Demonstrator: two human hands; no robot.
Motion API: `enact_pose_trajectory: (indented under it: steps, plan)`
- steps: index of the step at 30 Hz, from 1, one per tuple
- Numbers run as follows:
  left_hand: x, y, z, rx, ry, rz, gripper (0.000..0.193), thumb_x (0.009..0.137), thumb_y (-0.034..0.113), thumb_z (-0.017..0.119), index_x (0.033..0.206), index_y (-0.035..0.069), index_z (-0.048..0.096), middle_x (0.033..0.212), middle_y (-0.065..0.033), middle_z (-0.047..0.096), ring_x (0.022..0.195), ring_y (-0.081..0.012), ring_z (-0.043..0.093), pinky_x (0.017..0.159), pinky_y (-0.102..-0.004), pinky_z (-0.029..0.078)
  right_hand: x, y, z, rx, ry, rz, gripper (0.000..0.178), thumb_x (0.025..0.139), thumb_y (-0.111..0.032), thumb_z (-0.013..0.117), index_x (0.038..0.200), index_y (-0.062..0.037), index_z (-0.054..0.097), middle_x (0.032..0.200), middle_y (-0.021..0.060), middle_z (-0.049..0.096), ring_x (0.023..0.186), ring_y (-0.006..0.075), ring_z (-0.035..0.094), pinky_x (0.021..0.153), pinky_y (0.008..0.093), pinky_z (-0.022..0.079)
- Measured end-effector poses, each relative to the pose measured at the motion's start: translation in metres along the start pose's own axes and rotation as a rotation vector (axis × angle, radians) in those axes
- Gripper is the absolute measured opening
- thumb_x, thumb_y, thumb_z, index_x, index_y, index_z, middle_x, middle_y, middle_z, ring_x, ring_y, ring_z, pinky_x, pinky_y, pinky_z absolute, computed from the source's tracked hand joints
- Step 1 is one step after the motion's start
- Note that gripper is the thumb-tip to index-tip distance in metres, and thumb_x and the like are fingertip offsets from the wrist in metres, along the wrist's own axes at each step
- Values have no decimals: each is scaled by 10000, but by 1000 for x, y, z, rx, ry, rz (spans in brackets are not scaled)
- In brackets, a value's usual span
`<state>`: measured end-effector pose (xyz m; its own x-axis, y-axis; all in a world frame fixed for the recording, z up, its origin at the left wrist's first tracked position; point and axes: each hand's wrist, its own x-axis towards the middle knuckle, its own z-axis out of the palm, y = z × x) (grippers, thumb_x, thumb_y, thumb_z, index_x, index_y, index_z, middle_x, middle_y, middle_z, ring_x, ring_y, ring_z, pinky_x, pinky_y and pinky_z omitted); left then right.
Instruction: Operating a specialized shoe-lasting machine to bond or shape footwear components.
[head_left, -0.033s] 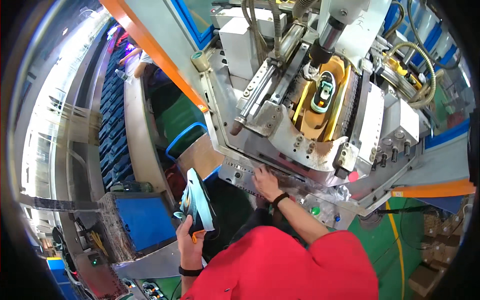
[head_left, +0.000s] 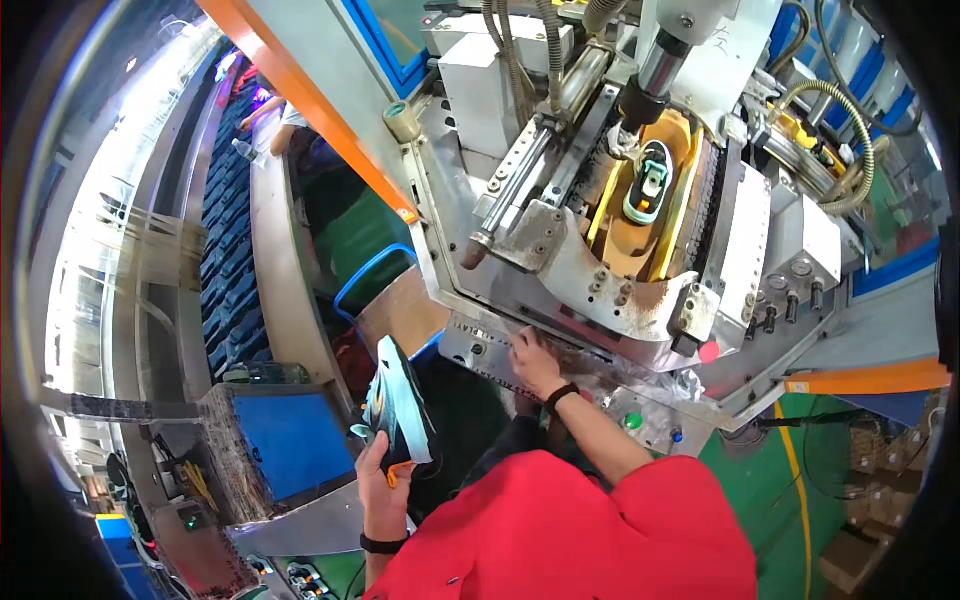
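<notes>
My left hand (head_left: 380, 492) is closed round the heel end of a sneaker (head_left: 400, 405). The sneaker has a pale mint sole, dark upper and orange heel tab, and its toe points up. My right hand (head_left: 537, 366) rests on the front control panel (head_left: 468, 350) of a metal press, fingers apart, holding nothing. A second sneaker (head_left: 648, 190), dark with mint edging and a white and orange patch inside, sits in the press's tan cradle (head_left: 628, 258) between yellow-edged pads. The press's dark cylinder (head_left: 645, 100) stands above its far end.
A green button (head_left: 632, 421) and a blue button (head_left: 677, 435) are on the panel, near crumpled clear plastic (head_left: 688, 385). To the left are a blue-framed cart (head_left: 400, 305) and a conveyor (head_left: 228, 260), with another person's arm (head_left: 282, 138) beyond. Cardboard boxes (head_left: 860, 545) stand lower right.
</notes>
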<state>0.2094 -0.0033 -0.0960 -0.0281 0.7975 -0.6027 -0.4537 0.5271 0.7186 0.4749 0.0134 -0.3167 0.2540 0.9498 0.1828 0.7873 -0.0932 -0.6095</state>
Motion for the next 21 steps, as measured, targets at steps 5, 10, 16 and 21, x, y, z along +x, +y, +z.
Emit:
enact_pose_trajectory:
  steps: [5,10,16,21]
  plan:
    - [-6,-8,-2,5,-28,-19,235,931,193,590,1120,54,608,1044,-87,692,902,-243,684,779,-397,555,4,8,0,-24,70,-52,285,855,-176,600,1130,-111,564,1081,113,525,972,318,584,721,450,531]
    - [3,-10,-19,-28,-11,-28,218,930,172,599,1079,14,616,1007,-93,679,891,-225,680,704,-360,567,71,-64,-215,507,623,-420,214,750,1,694,936,-37,594,838,121,608,699,276,595,630,335,490]
    - [22,-23,-10,-58,-116,-49,233,927,169,604,1116,32,603,1040,-102,680,934,-253,674,776,-423,553,243,-35,-464,320,1079,-182,650,692,-226,812,1209,37,519,1077,158,624,939,254,624,817,359,511]
    - [5,-31,-4,-85,-163,-26,253,921,166,614,1150,61,595,1076,-100,682,981,-269,665,827,-481,547,246,-63,-473,324,1010,-161,477,733,-243,811,1085,18,624,951,90,676,827,187,645,744,283,512]
